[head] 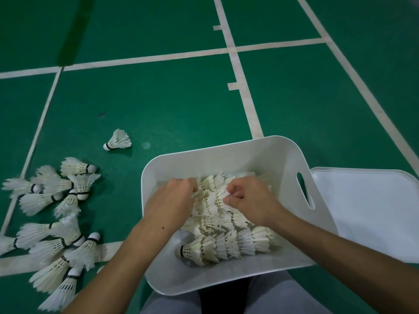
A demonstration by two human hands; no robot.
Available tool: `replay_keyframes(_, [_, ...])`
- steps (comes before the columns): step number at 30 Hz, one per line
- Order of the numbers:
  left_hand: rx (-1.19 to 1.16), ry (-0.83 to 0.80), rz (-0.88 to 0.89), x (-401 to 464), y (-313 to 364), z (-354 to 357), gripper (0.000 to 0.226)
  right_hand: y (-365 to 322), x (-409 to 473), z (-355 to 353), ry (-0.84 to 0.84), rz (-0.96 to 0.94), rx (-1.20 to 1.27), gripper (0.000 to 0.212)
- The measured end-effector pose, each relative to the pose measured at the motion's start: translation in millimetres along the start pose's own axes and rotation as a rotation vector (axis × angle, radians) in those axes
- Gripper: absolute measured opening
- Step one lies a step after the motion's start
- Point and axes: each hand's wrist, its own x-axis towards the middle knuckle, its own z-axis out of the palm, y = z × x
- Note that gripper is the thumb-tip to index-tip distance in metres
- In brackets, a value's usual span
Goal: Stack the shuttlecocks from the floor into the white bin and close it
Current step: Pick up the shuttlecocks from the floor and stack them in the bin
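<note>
Both hands in white bin (260,148): left hand (174,200) and right hand (254,200) grip stacked shuttlecocks (213,205). We should nest rows gently, sparing feathers; floor pile (56,214) waits.

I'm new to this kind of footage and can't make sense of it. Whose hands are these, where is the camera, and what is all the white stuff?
There is no machine here: a person wears one camera on the head, looking down at their own bare hands. The floor is a green badminton court with pale lines. The white bin holds rows of stacked shuttlecocks. The left hand and right hand are both inside it, fingers curled into the feathers, seemingly arranging them. A loose pile of shuttlecocks waits on the floor at left, with a single shuttlecock apart. The white lid lies right of the bin.
</note>
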Motion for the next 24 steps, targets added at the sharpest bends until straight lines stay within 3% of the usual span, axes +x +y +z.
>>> replay_keyframes(5, [-0.040, 0.014, 0.025, -9, 10, -14, 0.019, 5, -2, -5, -0.075, 0.006, -0.152, 0.054])
replay_keyframes(9, [-0.079, 0.096, 0.085, -27, 18, -31, 0.023, -13, -13, -19, -0.113, -0.002, -0.275, 0.036])
replay_keyframes(11, [-0.144, 0.176, 0.126, -39, 20, -43, 0.017, -29, -22, -33, -0.037, -0.042, -0.408, 0.034])
replay_keyframes(14, [-0.246, 0.303, 0.141, -61, 15, -63, 0.009, -59, -32, -45, 0.118, -0.246, -0.584, 0.027])
replay_keyframes(18, [-0.308, 0.479, 0.078, -88, -13, -82, 0.005, -96, -31, -34, 0.174, -0.620, -0.633, 0.020])
replay_keyframes(20, [-0.307, 0.520, 0.008, -102, -37, -84, 0.004, -119, -29, -21, 0.150, -0.741, -0.689, 0.021])
replay_keyframes(24, [-0.161, 0.441, -0.115, -133, -97, -73, 0.003, -167, -24, 16, -0.006, -0.897, -0.801, 0.031])
